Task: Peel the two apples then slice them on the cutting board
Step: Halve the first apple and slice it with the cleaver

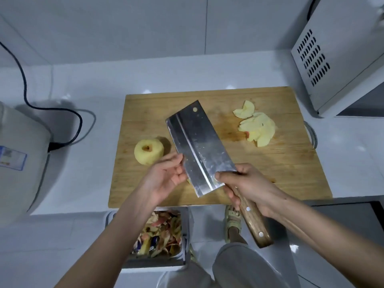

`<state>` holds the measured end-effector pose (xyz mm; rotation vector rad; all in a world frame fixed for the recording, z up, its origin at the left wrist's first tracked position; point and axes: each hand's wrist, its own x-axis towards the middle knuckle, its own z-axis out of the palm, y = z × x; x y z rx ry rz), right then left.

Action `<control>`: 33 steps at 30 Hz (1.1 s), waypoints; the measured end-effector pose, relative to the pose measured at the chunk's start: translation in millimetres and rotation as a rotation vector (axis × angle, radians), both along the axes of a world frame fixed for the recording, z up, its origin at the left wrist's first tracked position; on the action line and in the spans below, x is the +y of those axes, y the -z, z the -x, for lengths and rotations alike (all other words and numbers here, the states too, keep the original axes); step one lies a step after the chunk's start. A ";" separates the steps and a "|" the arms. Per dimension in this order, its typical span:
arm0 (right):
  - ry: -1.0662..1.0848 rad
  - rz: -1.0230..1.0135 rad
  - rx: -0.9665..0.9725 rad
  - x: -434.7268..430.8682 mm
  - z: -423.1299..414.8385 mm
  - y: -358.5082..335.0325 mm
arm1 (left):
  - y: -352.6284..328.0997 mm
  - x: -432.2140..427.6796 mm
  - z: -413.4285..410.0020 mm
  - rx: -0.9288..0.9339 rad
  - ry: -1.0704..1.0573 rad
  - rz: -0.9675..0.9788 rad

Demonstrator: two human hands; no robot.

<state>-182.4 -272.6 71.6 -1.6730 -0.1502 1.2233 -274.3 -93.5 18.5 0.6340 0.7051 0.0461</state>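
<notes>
Head view: cutting board (291,163) lies on the white surface (87,84). The right hand (249,188) grips the cleaver (199,146) by its wooden handle, fingers (231,197) curled round it and thumb on the blade flat, with the blade held above mid-board pointing to 11 o'clock. The left hand (166,175) is palm up with relaxed, spread fingers (176,161). It holds nothing, and its tips are at the blade's left edge. Contact can't be confirmed. A whole peeled apple (148,151) sits at the board's 9 o'clock edge, uncut. A pile of apple slices (257,127) lies at 2 o'clock, one with a speck of red skin. A bin (186,235) at 6 o'clock below the surface holds peels. Judged: peeling is done for both, one apple is sliced, and the second is left to slice, so roughly three quarters done.
</notes>
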 end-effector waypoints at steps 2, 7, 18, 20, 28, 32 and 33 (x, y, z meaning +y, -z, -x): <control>-0.020 0.014 0.010 3.6 6.3 -2.8 | 0.7 4.5 10.7 0.053 -0.046 -0.027; -0.016 0.052 -0.071 13.1 13.9 -6.9 | -4.2 21.9 50.9 0.140 -0.076 -0.187; 0.007 0.110 -0.330 18.5 27.0 1.4 | -0.8 45.4 136.7 0.579 1.024 -1.389; 0.017 0.142 -0.430 13.9 24.4 6.0 | 0.3 44.4 130.8 0.568 0.913 -1.431; -0.055 0.308 -0.701 -10.9 7.9 16.9 | 22.2 -8.5 31.4 0.233 0.737 -1.636; -0.118 0.336 -0.746 -24.2 -3.9 24.5 | 46.3 -16.7 1.3 0.310 0.885 -1.731; -0.122 0.340 -0.736 -27.2 -8.1 26.1 | 50.4 -16.7 -2.6 0.320 0.920 -1.793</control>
